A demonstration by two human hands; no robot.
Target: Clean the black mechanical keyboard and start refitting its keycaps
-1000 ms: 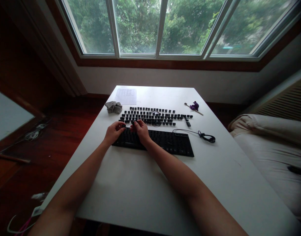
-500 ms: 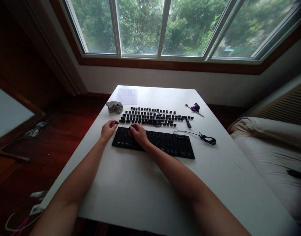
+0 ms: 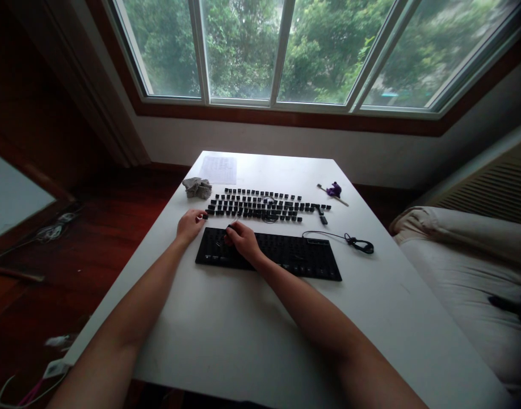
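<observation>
My left hand (image 3: 191,225) has moved aside, pinching a seemingly freed key (image 3: 205,216); my right hand (image 3: 242,239) grips a small tool (image 3: 229,227).

Both arms (image 3: 311,307) forward, left hand (image 3: 189,226) in a loose curve, right hand (image 3: 243,241) in a tighter curl.
</observation>
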